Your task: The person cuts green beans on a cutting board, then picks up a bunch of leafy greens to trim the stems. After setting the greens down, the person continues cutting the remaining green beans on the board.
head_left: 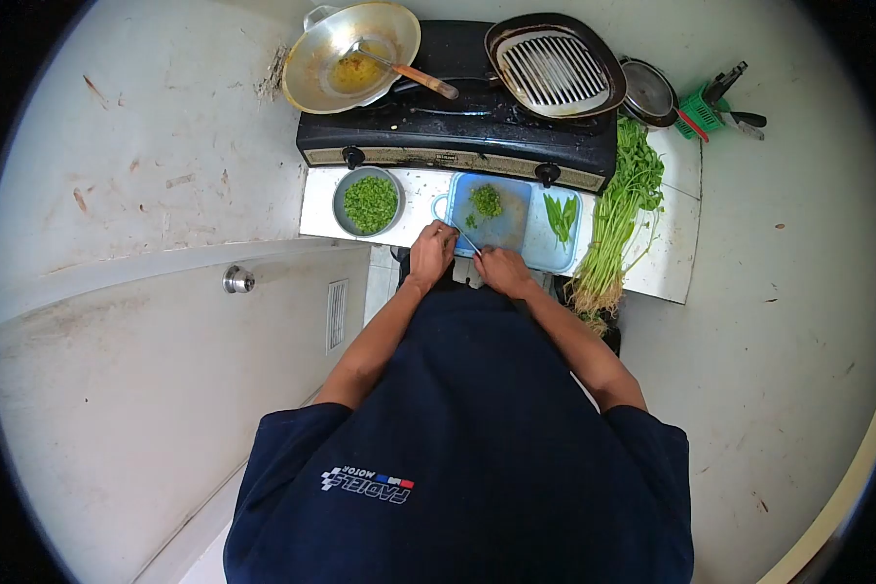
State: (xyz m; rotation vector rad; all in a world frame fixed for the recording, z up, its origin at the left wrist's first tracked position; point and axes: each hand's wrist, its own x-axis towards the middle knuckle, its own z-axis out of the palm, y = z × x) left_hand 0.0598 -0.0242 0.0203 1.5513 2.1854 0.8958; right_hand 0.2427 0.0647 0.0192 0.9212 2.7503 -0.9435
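Note:
A knife (467, 239) is in my right hand (503, 272), its blade slanting up and left over the near edge of a blue cutting board (555, 255). By the blade's tip, my left hand (432, 253) is closed at the board's near left corner; what its fingers hold, if anything, is too small to make out. Finely chopped greens (486, 200) form a small heap on the board. To their right lie several whole green leaves (560, 216). Left of the board, a grey bowl (396, 219) contains more chopped greens (370, 202).
Behind the board stands a black gas stove (448, 136). It carries a wok (307, 83) with a wooden-handled turner (424, 80) and a grill pan (608, 92). Rooted leafy greens (618, 214) lie at right, near a strainer (649, 92) and green utensil basket (699, 112).

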